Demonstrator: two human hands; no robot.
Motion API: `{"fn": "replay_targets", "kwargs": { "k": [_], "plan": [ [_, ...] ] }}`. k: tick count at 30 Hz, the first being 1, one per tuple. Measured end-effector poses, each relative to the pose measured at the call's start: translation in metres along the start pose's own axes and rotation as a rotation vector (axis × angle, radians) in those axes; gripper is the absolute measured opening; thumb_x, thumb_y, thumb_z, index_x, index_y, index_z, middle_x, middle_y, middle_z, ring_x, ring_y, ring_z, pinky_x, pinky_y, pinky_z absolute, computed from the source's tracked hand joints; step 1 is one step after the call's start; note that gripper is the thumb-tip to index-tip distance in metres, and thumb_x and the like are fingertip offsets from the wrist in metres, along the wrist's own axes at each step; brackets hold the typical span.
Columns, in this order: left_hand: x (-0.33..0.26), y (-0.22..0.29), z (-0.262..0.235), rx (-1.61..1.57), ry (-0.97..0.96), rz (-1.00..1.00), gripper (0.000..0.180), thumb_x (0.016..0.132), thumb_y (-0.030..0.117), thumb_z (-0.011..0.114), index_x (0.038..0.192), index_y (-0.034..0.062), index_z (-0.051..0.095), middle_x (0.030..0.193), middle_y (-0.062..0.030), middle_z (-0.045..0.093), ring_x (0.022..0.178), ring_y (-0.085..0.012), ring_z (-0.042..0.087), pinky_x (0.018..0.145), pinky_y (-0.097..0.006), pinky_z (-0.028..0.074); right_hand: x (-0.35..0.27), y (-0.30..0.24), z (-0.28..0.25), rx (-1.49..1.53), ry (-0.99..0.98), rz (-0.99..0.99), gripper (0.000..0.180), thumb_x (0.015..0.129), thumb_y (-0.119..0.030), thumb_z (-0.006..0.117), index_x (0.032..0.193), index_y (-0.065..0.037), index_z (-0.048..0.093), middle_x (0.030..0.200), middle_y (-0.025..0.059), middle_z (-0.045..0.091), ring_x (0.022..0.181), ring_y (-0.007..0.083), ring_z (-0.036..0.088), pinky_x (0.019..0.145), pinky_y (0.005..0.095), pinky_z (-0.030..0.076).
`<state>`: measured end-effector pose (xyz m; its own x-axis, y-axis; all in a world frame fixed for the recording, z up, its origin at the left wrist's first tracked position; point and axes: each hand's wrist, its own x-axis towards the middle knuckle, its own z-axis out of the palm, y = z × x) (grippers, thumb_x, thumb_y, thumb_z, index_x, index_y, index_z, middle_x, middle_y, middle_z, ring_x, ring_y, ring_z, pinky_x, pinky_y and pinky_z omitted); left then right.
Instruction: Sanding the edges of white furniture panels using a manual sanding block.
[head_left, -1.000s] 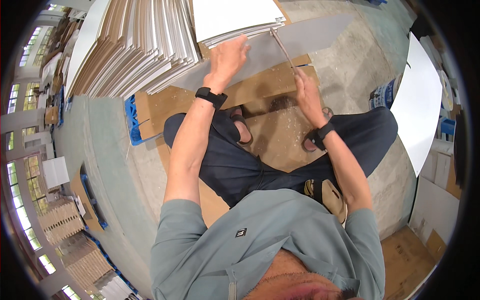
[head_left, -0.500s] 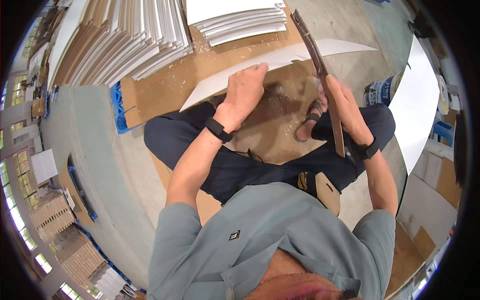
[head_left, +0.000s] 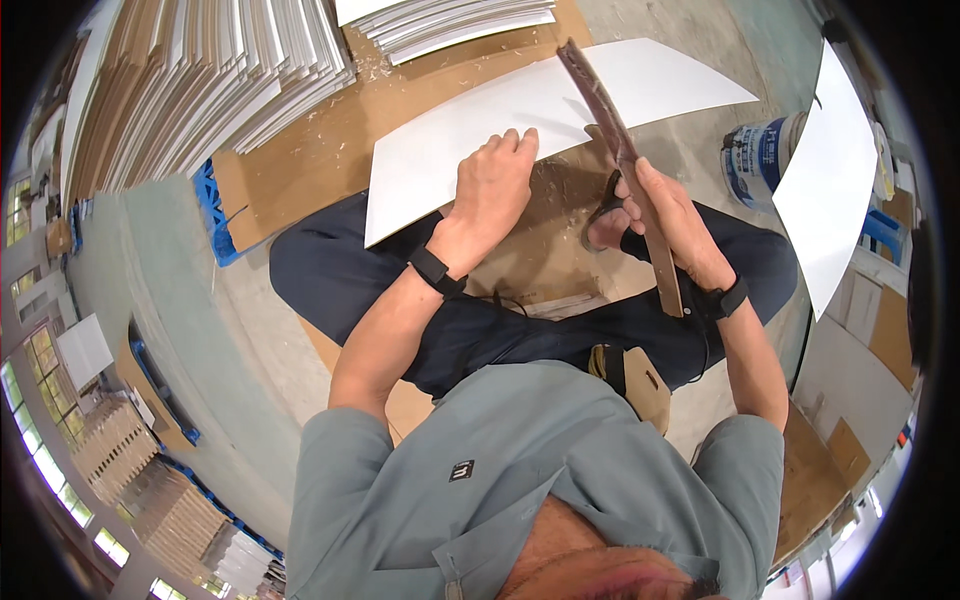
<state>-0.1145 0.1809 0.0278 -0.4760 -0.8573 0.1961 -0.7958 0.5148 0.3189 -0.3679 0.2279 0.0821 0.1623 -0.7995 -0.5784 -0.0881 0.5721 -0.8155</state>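
Daylight glares through the paned windows [head_left: 32,437], far left! Pale concrete floor [head_left: 268,335] spreads out here, a greenish strip [head_left: 175,285] running alongside.

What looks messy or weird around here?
Pale flakes are scattered over the brown cardboard near the white board, like crumbs. The big stack of boards at the upper left looks uneven too: its edges fan out instead of lining up.

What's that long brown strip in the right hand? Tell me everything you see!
It's a long, narrow brown strip, slightly bent, with a rougher, darker far end and a smoother near end. It might be wood; I can't be sure. The right hand grips its nearer half. It slants, far end leftward over the white sheet, near end over dark trousers.
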Motion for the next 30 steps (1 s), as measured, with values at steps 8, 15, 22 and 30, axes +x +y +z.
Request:
{"fn": "replay_targets", "kwargs": {
  "k": [8, 15, 22, 30],
  "plan": [
    [-0.004, 0.005, 0.006, -0.016, -0.033, -0.064, 0.04, 0.085, -0.004, 0.06, 0.123, 0.0052, 0.068, 0.106, -0.0126, 0.071, 0.088, -0.0319, 0.072, 0.07, -0.042, 0.062, -0.013, 0.044, 0.024, -0.133, 0.162, -0.172, 0.043, 0.113, -0.041, 0.039, 0.093, -0.005, 0.052, 0.072, -0.0009, 0.043, 0.058, 0.0079, 0.039, 0.054, 0.0262, 0.035],
    [-0.009, 0.003, 0.01, -0.016, 0.006, -0.047, 0.039, 0.086, -0.002, 0.062, 0.123, 0.0053, 0.069, 0.106, -0.0138, 0.072, 0.087, -0.0328, 0.073, 0.07, -0.043, 0.062, -0.086, 0.066, 0.048, -0.086, 0.268, -0.128, 0.045, 0.113, -0.045, 0.034, 0.107, -0.007, 0.055, 0.075, -0.0041, 0.041, 0.063, 0.006, 0.038, 0.057, 0.0224, 0.033],
    [-0.009, 0.003, 0.009, 0.001, -0.027, -0.049, 0.038, 0.086, -0.002, 0.062, 0.123, 0.0051, 0.069, 0.102, -0.0152, 0.072, 0.083, -0.0356, 0.073, 0.069, -0.044, 0.062, -0.023, 0.04, 0.024, -0.019, 0.124, -0.14, 0.044, 0.113, -0.039, 0.039, 0.096, -0.001, 0.053, 0.07, 0.0012, 0.045, 0.056, 0.0102, 0.042, 0.056, 0.026, 0.037],
    [-0.008, 0.007, 0.008, 0.006, -0.043, -0.077, 0.038, 0.089, 0.0, 0.06, 0.124, 0.0076, 0.07, 0.112, -0.0174, 0.074, 0.087, -0.0377, 0.074, 0.073, -0.046, 0.062, -0.06, 0.073, 0.027, -0.266, 0.22, -0.319, 0.044, 0.113, -0.038, 0.037, 0.095, -0.003, 0.054, 0.068, 0.0019, 0.045, 0.056, 0.0108, 0.046, 0.054, 0.0273, 0.039]
  ]
}}
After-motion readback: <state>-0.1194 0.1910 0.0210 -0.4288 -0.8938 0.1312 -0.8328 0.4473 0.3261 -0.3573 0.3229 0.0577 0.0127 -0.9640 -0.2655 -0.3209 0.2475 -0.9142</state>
